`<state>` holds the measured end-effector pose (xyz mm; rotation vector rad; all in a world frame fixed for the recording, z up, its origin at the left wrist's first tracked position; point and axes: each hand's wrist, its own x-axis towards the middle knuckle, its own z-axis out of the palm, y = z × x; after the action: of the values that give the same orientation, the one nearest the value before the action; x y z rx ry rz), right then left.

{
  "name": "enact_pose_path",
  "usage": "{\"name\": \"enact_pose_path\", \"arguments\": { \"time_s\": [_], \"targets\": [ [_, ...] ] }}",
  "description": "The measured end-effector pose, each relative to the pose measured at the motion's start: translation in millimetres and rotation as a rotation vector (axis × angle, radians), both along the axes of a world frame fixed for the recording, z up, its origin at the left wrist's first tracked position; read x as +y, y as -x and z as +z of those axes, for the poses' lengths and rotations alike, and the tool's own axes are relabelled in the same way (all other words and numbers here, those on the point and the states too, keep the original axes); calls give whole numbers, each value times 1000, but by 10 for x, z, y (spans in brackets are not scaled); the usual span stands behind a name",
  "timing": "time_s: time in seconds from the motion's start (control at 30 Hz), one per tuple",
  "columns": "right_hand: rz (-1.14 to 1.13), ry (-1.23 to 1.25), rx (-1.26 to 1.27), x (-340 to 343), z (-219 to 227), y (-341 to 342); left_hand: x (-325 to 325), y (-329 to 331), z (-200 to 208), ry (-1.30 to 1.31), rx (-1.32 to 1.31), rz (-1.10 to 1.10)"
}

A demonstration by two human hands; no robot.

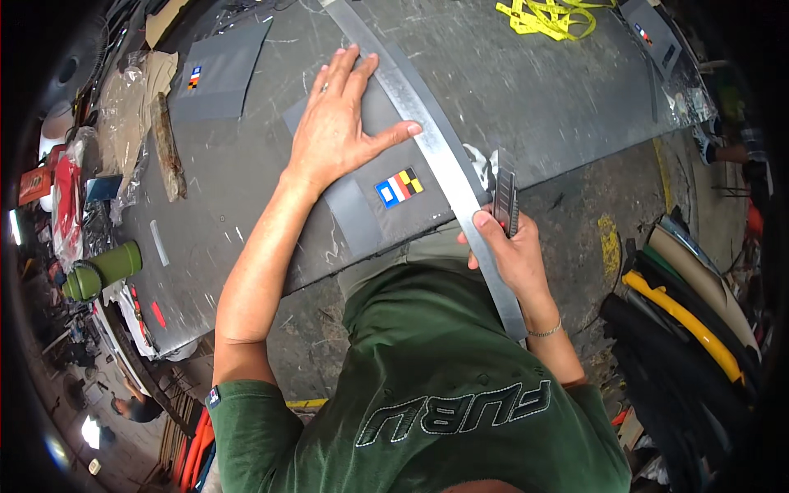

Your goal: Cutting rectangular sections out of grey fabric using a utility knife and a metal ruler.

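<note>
My left hand (pixel 333 131) lies flat with fingers spread on a dark grey sheet (pixel 362 209), its fingertips and thumb against a long metal straightedge (pixel 431 148). The sheet carries a small patch of colored flags (pixel 399 189). Close to the table's near edge, my right hand (pixel 514 251) is closed round a dark utility knife (pixel 505 193), held upward beside the straightedge. Its thumb overlaps the metal strip, whose near end sticks out past the table edge. Where the blade tip is, I cannot make out.
On the worn dark table (pixel 304 238) lie another grey sheet with a flag patch (pixel 222 74), a yellow tape measure (pixel 546 18), a wooden stick (pixel 168 152) and a green bottle (pixel 107 271). Rolls of material (pixel 686 312) stand at the right. Another person (pixel 138 407) is at the far lower left.
</note>
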<state>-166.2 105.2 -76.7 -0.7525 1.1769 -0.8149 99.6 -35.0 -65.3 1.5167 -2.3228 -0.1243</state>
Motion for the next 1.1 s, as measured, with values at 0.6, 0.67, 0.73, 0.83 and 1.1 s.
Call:
{"name": "enact_pose_path", "arguments": {
  "time_s": [0.6,0.67,0.73,0.83,1.1],
  "targets": [
    [-24,-14,-11,43,-22,14,11,21,51,-71,-1,19],
    [-29,-16,-14,37,-5,10,3,24,40,-71,1,19],
    [-33,-20,-20,34,-4,6,-4,19,16,-26,4,5],
    [-29,-24,-17,35,-17,8,3,29,24,-37,4,17],
    [-32,-19,-17,43,-30,9,-3,18,16,-37,-7,14]
  ]
}}
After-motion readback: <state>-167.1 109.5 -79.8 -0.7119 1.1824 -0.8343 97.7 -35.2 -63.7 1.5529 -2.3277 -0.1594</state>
